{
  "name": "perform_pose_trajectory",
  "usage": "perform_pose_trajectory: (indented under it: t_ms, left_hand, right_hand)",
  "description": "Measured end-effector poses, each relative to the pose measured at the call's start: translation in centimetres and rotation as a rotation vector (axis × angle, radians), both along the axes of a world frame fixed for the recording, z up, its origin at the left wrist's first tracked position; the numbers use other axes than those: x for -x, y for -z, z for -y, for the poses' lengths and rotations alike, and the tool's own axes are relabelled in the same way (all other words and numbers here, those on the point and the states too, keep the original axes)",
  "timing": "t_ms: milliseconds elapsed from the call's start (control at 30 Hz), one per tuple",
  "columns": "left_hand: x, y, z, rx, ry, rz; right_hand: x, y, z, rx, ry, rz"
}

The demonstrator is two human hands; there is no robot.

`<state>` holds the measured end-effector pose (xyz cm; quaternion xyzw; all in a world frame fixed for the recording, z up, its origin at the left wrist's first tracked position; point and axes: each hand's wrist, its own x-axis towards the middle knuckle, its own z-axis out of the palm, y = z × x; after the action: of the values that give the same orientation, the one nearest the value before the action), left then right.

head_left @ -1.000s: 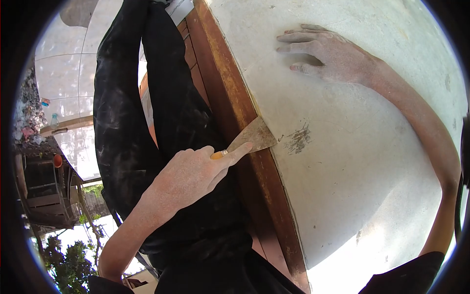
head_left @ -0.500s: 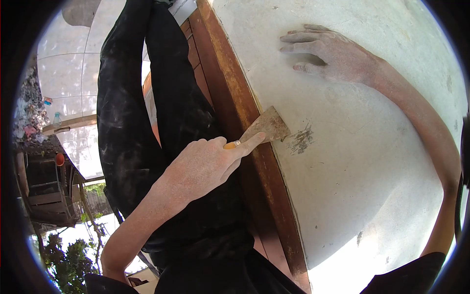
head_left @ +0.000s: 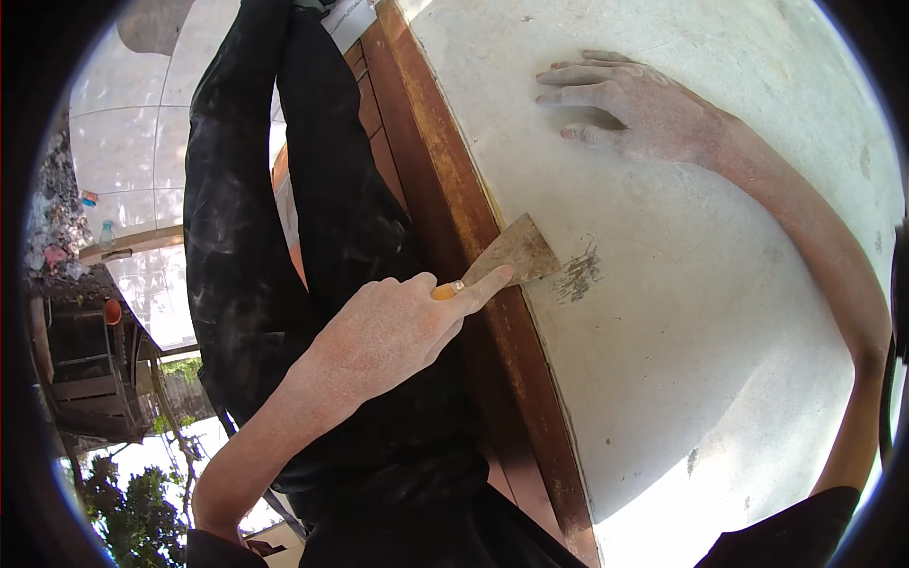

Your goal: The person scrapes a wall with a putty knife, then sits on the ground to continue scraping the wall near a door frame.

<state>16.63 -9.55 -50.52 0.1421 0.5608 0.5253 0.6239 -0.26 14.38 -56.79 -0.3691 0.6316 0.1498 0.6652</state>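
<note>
- Head view looks down along the person's own black trousers (head_left: 284, 189), dusted with white, to a white-coated panel (head_left: 682, 312) on the right with a brown wooden edge (head_left: 445, 161).
- The left hand (head_left: 388, 331) is clenched around the orange handle of a putty knife (head_left: 516, 254), with the forefinger stretched out along the neck towards the blade.
- The worn metal blade lies across the wooden edge, and its far corner touches the white coating just beside a dark scraped patch (head_left: 576, 275).
- The right hand (head_left: 634, 109) grasps nothing. It rests on the panel farther off with fingers spread and slightly curled, well apart from the blade.
- Both hands and forearms are powdered with pale dust.
- A tiled floor (head_left: 133, 142) shows at the far left beyond the trousers, with clutter and greenery at the left rim.
- Risk, as a judgement: the blade sits tilted, so a corner could dig in and gouge the coating, widening the scraped patch.
- The blade bridges the step between wood and coating. If it catches there, it could jerk, chip the coating's border or scratch the wood.
- With the forefinger so close to the blade, a sudden slip could carry the fingertip onto the metal.
- A slip towards the left would send the knife off the panel and against the trousers.
</note>
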Motion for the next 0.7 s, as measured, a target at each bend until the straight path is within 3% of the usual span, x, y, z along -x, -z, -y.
perform_pose_trajectory:
  t_ms: [167, 267, 367, 433, 700]
  left_hand:
    - [-0.9, -0.4, 0.9, -0.006, 0.086, 0.005]
    - [0.0, 0.2, -0.3, 0.005, 0.009, 0.018]
    - [0.0, 0.3, -0.6, -0.032, -0.033, -0.193]
    - [0.0, -0.5, 0.5, 0.004, 0.058, 0.031]
    - [0.0, -0.1, 0.8, 0.010, 0.062, -0.008]
  right_hand:
    - [0.0, 0.8, -0.9, 0.063, 0.008, 0.029]
    - [-0.1, 0.6, -0.5, 0.047, 0.023, 0.035]
    - [0.1, 0.1, 0.0, -0.004, 0.001, -0.016]
    - [0.1, 0.5, -0.5, 0.045, 0.043, 0.035]
    - [-0.2, 1.0, -1.6, 0.156, 0.048, 0.001]
